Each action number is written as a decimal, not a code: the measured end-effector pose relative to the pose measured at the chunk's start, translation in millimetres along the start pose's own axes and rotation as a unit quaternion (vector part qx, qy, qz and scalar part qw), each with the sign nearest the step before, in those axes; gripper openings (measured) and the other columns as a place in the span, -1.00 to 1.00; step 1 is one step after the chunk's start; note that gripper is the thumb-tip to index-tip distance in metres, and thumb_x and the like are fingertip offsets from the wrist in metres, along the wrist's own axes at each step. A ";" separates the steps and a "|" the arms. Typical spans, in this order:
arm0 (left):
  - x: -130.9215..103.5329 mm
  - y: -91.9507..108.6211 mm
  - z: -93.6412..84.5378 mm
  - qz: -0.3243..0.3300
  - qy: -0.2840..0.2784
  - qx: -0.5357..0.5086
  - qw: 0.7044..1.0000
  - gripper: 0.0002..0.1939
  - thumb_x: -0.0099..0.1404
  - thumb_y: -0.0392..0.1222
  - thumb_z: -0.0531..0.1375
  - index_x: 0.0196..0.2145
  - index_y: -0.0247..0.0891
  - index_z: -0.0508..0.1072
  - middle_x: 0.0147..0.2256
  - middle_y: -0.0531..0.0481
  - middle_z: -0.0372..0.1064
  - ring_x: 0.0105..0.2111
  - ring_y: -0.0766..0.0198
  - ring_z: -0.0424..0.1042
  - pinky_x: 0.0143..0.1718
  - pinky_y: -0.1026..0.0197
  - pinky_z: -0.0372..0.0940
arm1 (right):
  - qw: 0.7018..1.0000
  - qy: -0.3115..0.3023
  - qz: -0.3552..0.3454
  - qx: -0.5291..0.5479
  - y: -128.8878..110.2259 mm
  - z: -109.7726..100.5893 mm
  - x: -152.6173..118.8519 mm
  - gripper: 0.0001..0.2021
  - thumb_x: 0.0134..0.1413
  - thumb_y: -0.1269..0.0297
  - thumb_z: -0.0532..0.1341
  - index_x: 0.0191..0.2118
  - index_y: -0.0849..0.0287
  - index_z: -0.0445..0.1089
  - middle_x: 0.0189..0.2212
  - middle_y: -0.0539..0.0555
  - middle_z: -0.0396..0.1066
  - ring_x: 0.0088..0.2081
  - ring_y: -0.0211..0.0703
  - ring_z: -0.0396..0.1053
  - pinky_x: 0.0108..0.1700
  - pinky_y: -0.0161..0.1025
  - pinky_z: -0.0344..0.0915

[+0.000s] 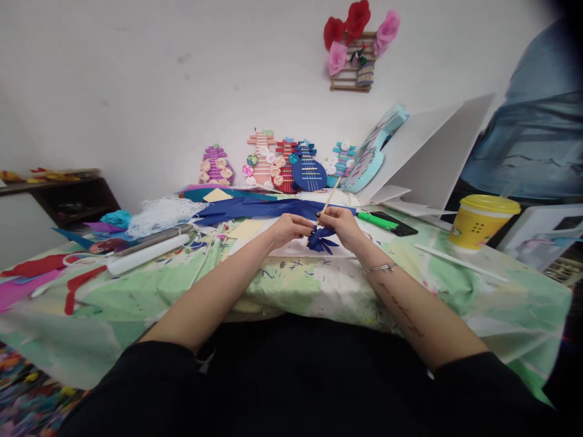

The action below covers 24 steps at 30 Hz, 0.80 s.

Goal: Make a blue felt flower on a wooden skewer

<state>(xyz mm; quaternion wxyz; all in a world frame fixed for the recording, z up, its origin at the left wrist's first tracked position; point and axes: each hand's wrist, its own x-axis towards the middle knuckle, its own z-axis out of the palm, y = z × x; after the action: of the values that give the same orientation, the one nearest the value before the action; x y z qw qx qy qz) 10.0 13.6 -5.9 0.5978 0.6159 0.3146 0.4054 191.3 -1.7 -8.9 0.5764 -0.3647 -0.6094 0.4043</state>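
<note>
A dark blue piece with several pointed strips [321,241] hangs between my two hands, above a white sheet near the table's front edge. My left hand [294,229] pinches its upper left side with the fingertips. A thin pale stick [331,194] rises from my right hand [337,222], whose fingers are closed round its lower end and the top of the blue piece. Behind my hands lie long dark blue strips [259,208]. A green pen or marker [377,220] is just right of my right hand, partly over a black flat object [401,226].
Several decorated instrument-shaped crafts [310,174] lean on the wall. White stringy material [164,215] and a white roll [148,254] lie left. At right are a yellow-lidded cup [483,223], a white stick [460,262] and large white boards [419,149]. The patterned tablecloth [291,285] drapes over the front edge.
</note>
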 end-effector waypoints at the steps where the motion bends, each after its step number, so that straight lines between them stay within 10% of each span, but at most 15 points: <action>1: -0.5 0.2 -0.2 -0.004 -0.010 -0.002 1.000 -0.68 -0.27 -0.33 0.47 -0.45 -0.41 0.58 -0.49 -0.12 0.50 -0.49 0.30 0.42 -0.34 0.18 0.23 | 1.000 0.000 -0.004 -0.004 0.5 -0.3 0.1 -0.63 -0.30 0.01 0.45 -0.52 0.20 0.39 -0.56 0.00 0.40 -0.52 -0.31 0.27 -0.49 -0.32 0.17; 15: -0.9 0.3 1.3 0.017 -0.037 -0.050 0.998 -0.50 -0.20 -0.35 0.44 -0.27 -0.36 0.38 -0.48 -0.09 0.50 -0.48 0.29 0.45 -0.33 0.21 0.22 | 0.999 -0.022 -0.038 -0.025 -0.9 -1.4 0.1 -0.61 -0.24 -0.03 0.42 -0.48 0.20 0.41 -0.56 -0.02 0.41 -0.52 -0.34 0.28 -0.41 -0.33 0.20; 24: 2.9 -2.2 0.7 0.036 0.015 0.005 0.999 -0.60 -0.17 -0.41 0.35 -0.36 -0.31 0.29 -0.62 0.05 0.38 -0.61 0.39 0.33 -0.43 0.29 0.16 | 0.996 -0.066 0.045 -0.025 -4.3 -4.9 -1.2 -0.74 -0.40 0.39 0.41 -0.40 0.22 0.51 -0.45 0.06 0.53 -0.39 -0.20 0.46 -0.27 -0.28 0.33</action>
<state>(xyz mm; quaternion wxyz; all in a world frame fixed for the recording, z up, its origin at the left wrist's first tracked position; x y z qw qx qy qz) 12.2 16.0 -7.7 0.5749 0.6237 0.3033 0.4342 196.4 -4.2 -5.4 0.5066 -0.3787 -0.6393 0.4374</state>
